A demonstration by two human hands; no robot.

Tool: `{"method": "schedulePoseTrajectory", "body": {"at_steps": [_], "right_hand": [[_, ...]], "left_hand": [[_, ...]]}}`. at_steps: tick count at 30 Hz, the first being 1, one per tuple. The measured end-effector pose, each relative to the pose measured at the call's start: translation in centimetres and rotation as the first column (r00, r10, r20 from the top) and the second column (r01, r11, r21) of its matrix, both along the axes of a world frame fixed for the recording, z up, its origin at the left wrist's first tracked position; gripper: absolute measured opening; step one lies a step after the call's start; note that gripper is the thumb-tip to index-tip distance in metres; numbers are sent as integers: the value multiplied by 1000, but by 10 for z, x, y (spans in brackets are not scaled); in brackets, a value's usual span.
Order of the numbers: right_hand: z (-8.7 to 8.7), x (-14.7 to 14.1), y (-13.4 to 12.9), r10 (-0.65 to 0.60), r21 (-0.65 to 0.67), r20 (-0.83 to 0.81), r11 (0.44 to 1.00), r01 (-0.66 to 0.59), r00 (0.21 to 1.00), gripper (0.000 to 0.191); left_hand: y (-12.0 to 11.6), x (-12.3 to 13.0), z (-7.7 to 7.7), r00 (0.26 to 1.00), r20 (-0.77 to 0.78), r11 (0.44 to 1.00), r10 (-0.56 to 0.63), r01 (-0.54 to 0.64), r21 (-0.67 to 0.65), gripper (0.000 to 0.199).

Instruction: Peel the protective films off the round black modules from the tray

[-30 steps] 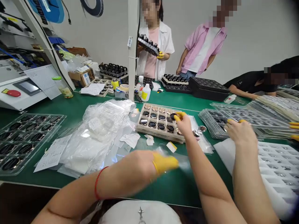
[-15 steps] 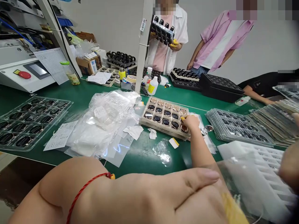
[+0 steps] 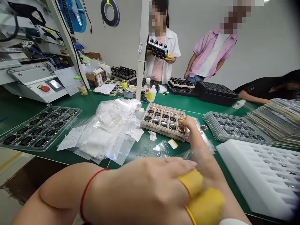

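Observation:
My left hand fills the foreground, with a red cord at the wrist and yellow finger covers. Its fingers look bent but are smeared by motion, and their tips are hidden. My right hand reaches to the right side of a stacked clear tray. Its covered fingertips are bent together at a compartment in the right column; what they grip is hidden. Round dark and copper-coloured discs sit in the tray's compartments. A loose round metallic piece lies just right of that hand.
Plastic bags and a disc tray lie left. At right are stacked trays and a white foam block. Bottles stand by a post. Co-workers are beyond the table, one holding a black tray.
The view has tilted up, showing more of the machine and the people. My left hand has turned, bringing its yellow finger covers into view. My right hand stays at the tray.

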State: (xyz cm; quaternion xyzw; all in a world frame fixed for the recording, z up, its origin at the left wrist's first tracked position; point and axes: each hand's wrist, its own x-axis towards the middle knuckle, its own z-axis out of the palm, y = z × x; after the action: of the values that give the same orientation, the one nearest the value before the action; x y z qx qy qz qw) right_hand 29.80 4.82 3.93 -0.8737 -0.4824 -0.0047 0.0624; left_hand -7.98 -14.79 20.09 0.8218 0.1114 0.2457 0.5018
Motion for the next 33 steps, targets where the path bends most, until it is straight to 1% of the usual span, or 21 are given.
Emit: {"method": "schedulePoseTrajectory", "body": {"at_steps": [2,3,4,5,6,7,8,10,12,14,15,17,20,22,24,26,28,29,30,32,33], "right_hand": [[5,-12,-14,-1,57,3,998,1,1000,30],[8,-19,-22,-7,89,12,996,6,1000,29],[11,-28,-31,-10,139,20,990,7,1000,30],[13,-38,-40,-2,210,11,978,0,1000,31],[15,-50,-50,24,287,-17,958,-18,1000,32],[15,-64,-60,97,398,-78,916,-58,992,33],[14,-79,-70,228,511,-154,851,-120,961,32],[8,-113,-88,529,646,-224,710,-282,818,26],[-2,-143,-100,706,650,-175,607,-458,687,18],[-13,-163,-106,779,594,-160,566,-571,606,18],[-20,-168,-106,793,575,-183,566,-590,581,22],[-34,-170,-102,792,583,-298,593,-555,533,30],[-54,-164,-96,699,604,-559,711,-359,446,27],[-61,-163,-96,618,557,-668,785,-272,415,21],[-62,-166,-98,612,532,-641,789,-306,463,20],[-58,-169,-101,690,545,-505,720,-429,518,13],[-54,-166,-104,746,542,-405,662,-518,528,10],[-53,-161,-104,734,523,-407,675,-520,543,9],[-53,-155,-103,693,479,-429,719,-505,580,9],[-55,-140,-100,528,320,-427,847,-424,734,10],[-57,-133,-97,441,234,-366,896,-377,820,12]], "left_hand": [[16,1,-1,997,-51,994,-49,54,90,29],[25,4,-10,999,-50,993,-20,26,116,28],[35,7,-25,998,-52,994,24,-18,111,27],[46,11,-45,995,-85,998,51,-47,41,28],[57,16,-67,991,-113,993,73,-82,-83,31],[69,22,-90,985,-161,974,67,-100,-202,35],[82,27,-112,979,-193,944,63,-121,-307,39],[104,38,-150,976,-217,884,27,-125,-451,49],[120,46,-176,985,-171,838,16,-106,-535,54],[132,52,-191,994,-100,815,40,-90,-573,56],[137,54,-196,995,-73,814,61,-92,-573,56],[145,56,-202,993,-52,839,105,-117,-531,56],[151,54,-210,988,-88,899,129,-154,-409,59],[152,51,-216,985,-138,918,108,-152,-366,65],[150,50,-220,977,-192,927,96,-158,-341,68],[148,51,-223,971,-207,937,120,-180,-300,65],[147,51,-225,970,-184,944,158,-203,-259,60],[147,51,-225,968,-175,943,178,-218,-251,58],[147,51,-225,964,-177,939,196,-237,-249,57],[148,49,-224,953,-218,931,208,-261,-253,56],[149,48,-223,949,-246,930,197,-261,-260,56]]}}
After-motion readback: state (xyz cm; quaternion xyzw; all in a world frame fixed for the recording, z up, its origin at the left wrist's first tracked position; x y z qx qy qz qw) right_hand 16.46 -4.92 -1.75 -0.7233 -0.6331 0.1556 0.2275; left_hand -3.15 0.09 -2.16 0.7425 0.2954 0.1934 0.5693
